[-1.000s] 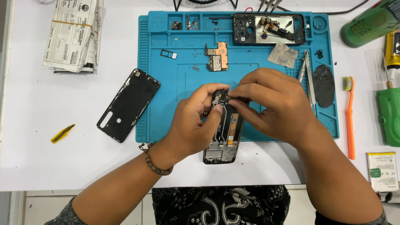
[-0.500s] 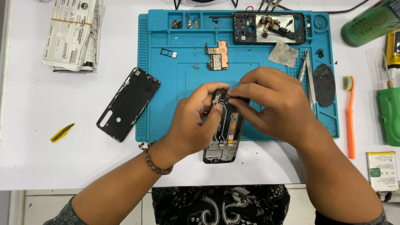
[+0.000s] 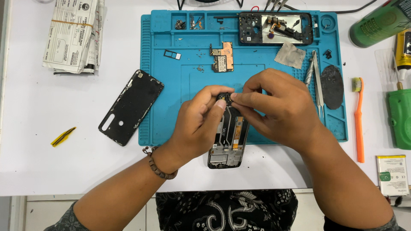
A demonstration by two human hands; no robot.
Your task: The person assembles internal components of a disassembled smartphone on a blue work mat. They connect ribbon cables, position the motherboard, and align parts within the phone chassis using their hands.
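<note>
Both hands meet at phone (image 3: 229, 141) top end; its long axis runs twd person. L hand (image 3: 198, 124) & R hand (image 3: 278, 111) fingertips pinch small part there.

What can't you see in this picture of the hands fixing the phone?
- Head view: the top end of the opened phone is covered by the left hand and right hand, so the small part in their grip can't be told.
- The green bottle and green box are cut off by the picture's right edges.
- The screws in the blue mat trays are too small to count.
</note>
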